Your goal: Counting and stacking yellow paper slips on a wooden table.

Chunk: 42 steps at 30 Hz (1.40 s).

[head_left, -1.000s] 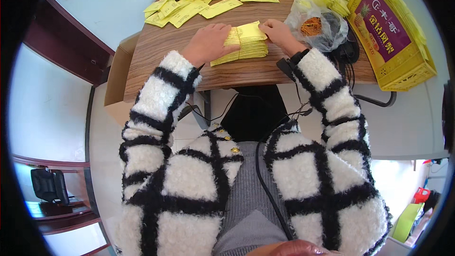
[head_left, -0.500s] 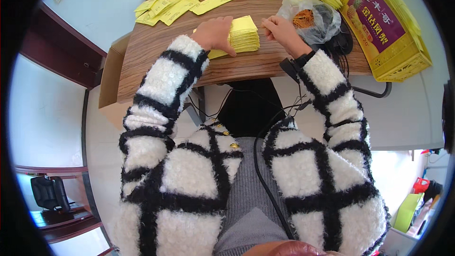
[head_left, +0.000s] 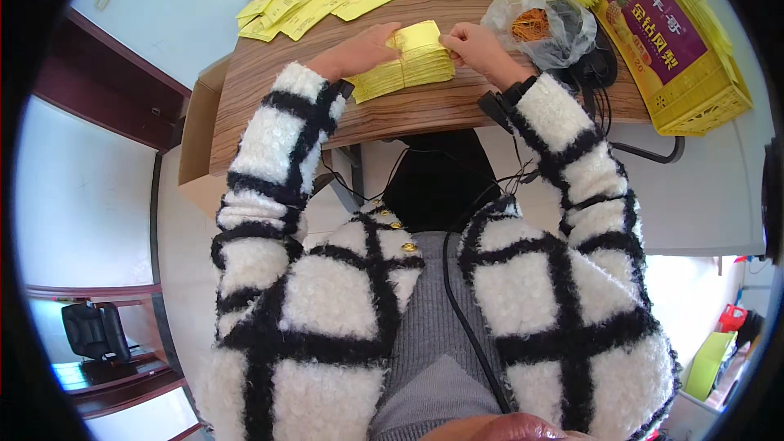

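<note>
A thick stack of yellow paper packets lies on the wood-grain table in front of me. A thin band, apparently a rubber band, crosses the stack near its middle. My left hand is at the stack's left and far side, its fingers closed around that end and partly hidden. At the far right corner, my right hand is closed, thumb and forefinger pinching at the edge of the packets. Just beyond it sits a clear plastic bag holding a tangle of orange-brown rubber bands.
Many loose yellow packets are heaped along the far edge of the table. A yellow crate with a purple panel stands at the right, packed with more packets. Black cables hang near my right wrist. A cardboard box stands at the left.
My left hand has shifted left and back, uncovering the stack and the band across it. My right hand has come against the stack's far right corner.
</note>
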Available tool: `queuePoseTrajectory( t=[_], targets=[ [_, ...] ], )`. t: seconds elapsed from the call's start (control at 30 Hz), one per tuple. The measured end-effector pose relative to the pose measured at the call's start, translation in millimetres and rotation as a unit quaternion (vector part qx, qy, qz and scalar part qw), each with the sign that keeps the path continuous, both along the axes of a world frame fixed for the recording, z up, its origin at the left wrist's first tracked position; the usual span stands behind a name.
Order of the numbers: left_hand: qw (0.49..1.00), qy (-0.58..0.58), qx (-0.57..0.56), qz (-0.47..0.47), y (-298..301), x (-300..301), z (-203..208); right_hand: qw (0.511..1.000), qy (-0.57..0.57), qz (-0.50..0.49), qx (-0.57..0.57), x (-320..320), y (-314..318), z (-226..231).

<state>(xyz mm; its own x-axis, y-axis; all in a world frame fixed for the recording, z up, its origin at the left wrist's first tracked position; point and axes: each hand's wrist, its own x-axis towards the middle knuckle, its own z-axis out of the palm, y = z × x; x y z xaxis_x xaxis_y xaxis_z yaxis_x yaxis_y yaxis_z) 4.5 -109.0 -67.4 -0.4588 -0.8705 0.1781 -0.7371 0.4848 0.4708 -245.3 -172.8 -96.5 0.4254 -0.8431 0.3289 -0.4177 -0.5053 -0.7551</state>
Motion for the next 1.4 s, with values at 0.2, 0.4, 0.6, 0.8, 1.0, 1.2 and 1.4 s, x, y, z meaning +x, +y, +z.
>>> queuePoseTrajectory(
  t=[0.2, 0.4, 0.6, 0.8, 1.0, 1.2, 1.4],
  targets=[
    [0.998, 0.056, 0.018, 0.024, -1.6, 3.7, -1.7, 0.996, -0.064, -0.007, 0.059, 1.2, 4.9, -6.9],
    [0.987, -0.105, -0.110, 0.055, 11.2, -15.9, 8.2, 0.997, 0.042, 0.017, 0.066, -16.7, 9.5, -7.1],
    [0.972, -0.153, -0.170, 0.046, 7.5, -22.5, 8.5, 0.990, 0.133, 0.041, 0.024, -24.8, 24.5, -13.5],
    [0.970, -0.131, -0.189, 0.084, 11.1, -23.9, 20.4, 0.986, 0.167, 0.021, 0.016, -26.0, 24.4, -12.6],
    [0.983, -0.149, -0.105, 0.035, -4.5, -16.3, 10.7, 0.976, 0.209, -0.005, -0.053, -26.9, 29.3, -17.7],
    [0.993, -0.119, -0.004, -0.022, -14.5, -18.4, 28.3, 0.976, 0.204, -0.002, -0.077, -21.1, 24.5, -21.5],
    [0.982, -0.164, -0.089, 0.033, -7.0, -24.8, 25.1, 0.965, 0.244, 0.012, -0.095, -13.6, 34.7, -7.8]
  ],
)
